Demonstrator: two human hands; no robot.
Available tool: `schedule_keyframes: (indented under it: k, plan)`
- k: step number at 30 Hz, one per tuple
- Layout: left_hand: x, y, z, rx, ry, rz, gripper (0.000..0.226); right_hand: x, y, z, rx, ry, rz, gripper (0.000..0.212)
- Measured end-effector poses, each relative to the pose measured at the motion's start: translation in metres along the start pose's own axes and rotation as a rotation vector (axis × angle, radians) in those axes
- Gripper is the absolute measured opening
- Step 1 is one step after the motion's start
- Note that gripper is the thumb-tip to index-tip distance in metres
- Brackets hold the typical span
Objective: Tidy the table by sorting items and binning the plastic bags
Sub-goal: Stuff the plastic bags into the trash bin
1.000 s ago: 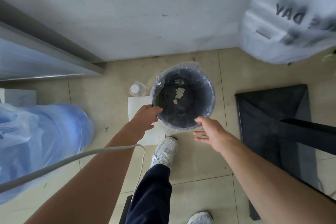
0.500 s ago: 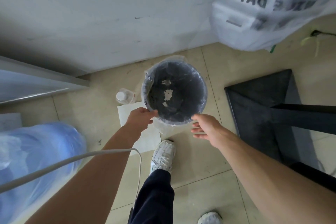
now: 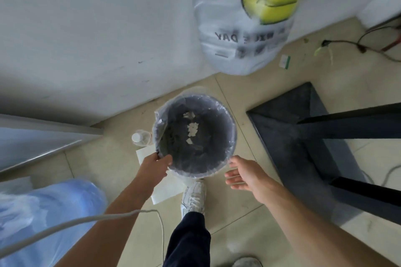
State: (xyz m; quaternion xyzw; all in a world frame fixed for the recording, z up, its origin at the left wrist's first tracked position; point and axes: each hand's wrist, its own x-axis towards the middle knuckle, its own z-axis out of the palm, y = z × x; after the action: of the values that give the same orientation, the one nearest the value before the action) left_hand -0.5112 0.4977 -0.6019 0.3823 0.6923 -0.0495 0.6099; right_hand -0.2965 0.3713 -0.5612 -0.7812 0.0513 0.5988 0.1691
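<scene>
A round dark bin (image 3: 233, 134) lined with a clear plastic bag stands on the tiled floor by the wall, white paper scraps at its bottom. My left hand (image 3: 154, 163) grips the liner at the bin's near left rim. My right hand (image 3: 244, 173) hovers just off the near right rim, fingers spread and relaxed, holding nothing. A white plastic bag (image 3: 238, 34) with a yellow smiley face and black lettering hangs against the wall above and right of the bin.
A capped clear bottle (image 3: 141, 137) stands left of the bin above a white sheet (image 3: 165, 188). A blue water jug (image 3: 43, 219) lies at lower left. A black table base (image 3: 303, 136) sits right. My shoe (image 3: 193, 197) is below the bin. Cables (image 3: 368, 45) trail far right.
The view has tilted up and right, showing more of the smiley bag. My left hand stays on the bin's liner; my right hand has drawn slightly back from the rim.
</scene>
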Motion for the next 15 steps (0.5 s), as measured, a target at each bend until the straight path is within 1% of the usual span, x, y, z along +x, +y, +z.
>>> schedule_keyframes:
  k: [5, 8, 10, 12, 15]
  plan:
    - [-0.073, 0.006, -0.013, 0.042, -0.007, 0.025, 0.021, -0.069, 0.027, -0.026, -0.037, -0.004, -0.061, 0.035]
    - [-0.128, 0.019, -0.017, 0.075, -0.044, 0.038, 0.012, -0.122, 0.04, -0.038, 0.012, -0.021, -0.089, 0.038]
    - [-0.168, 0.03, -0.018, 0.102, -0.059, 0.063, 0.005, -0.157, 0.045, -0.046, 0.038, -0.045, -0.114, 0.037]
    - [-0.207, 0.041, -0.018, 0.111, -0.079, 0.096, 0.005, -0.192, 0.049, -0.054, 0.065, -0.041, -0.142, 0.036]
    - [-0.269, 0.056, -0.017, 0.142, -0.13, 0.14, 0.006, -0.244, 0.063, -0.071, 0.052, -0.015, -0.187, 0.045]
